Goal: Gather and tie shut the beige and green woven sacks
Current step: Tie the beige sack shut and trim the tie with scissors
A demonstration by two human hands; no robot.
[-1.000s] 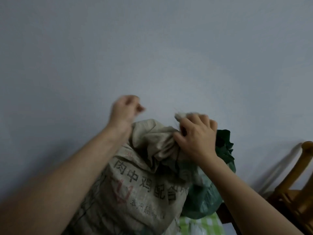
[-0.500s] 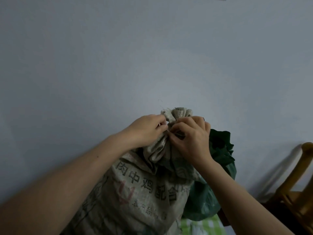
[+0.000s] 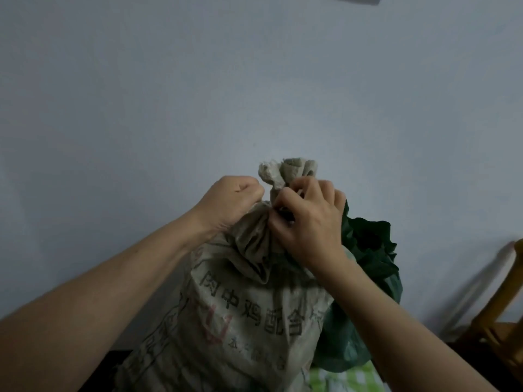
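Note:
A full beige woven sack [image 3: 243, 312] with dark printed characters stands upright in front of me. Its mouth is bunched into a narrow neck, and a tuft of fabric sticks up above my fingers. My left hand [image 3: 229, 205] is a closed fist clamped on the left side of the neck. My right hand [image 3: 308, 222] pinches the neck from the right, fingers curled around it. Whether a string is in my fingers I cannot tell. A green woven sack [image 3: 365, 261] stands behind and to the right, its crumpled mouth loose and partly hidden by my right arm.
A plain pale wall [image 3: 254, 80] fills the background right behind the sacks. A yellow wooden chair [image 3: 501, 318] stands at the right edge. A green-and-white checked cloth [image 3: 348, 380] shows at the bottom beneath the green sack.
My left hand came down from the raised position and closed on the sack's neck beside the right hand. The mouth went from loosely gathered to tightly bunched, with the tuft standing above both hands.

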